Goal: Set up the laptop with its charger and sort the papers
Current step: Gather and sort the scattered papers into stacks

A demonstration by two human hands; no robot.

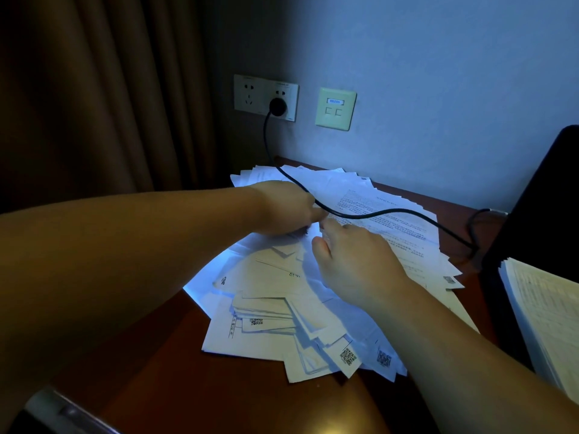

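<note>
Papers [313,292]: loose heap on table [219,386], awaiting sorting.
Charger cable [360,214]: plugged in, draped across.
Hands: left hand [288,208] and right hand [357,264] reach into the heap; grasp cannot be told.

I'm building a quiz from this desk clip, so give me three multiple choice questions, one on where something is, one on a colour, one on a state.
1. Where does the cable run?
A. Across the papers
B. Under the desk
C. Round a lamp

2. What colour is the plug?
A. White
B. Black
C. Red

3. What state is the plug in?
A. Lying on the desk
B. Held in the right hand
C. Seated in the wall socket

Key: 1 A, the cable drapes over the sheets beside the left hand. 2 B, it is dark against the pale plate. 3 C, it sits in the right outlet.
</note>
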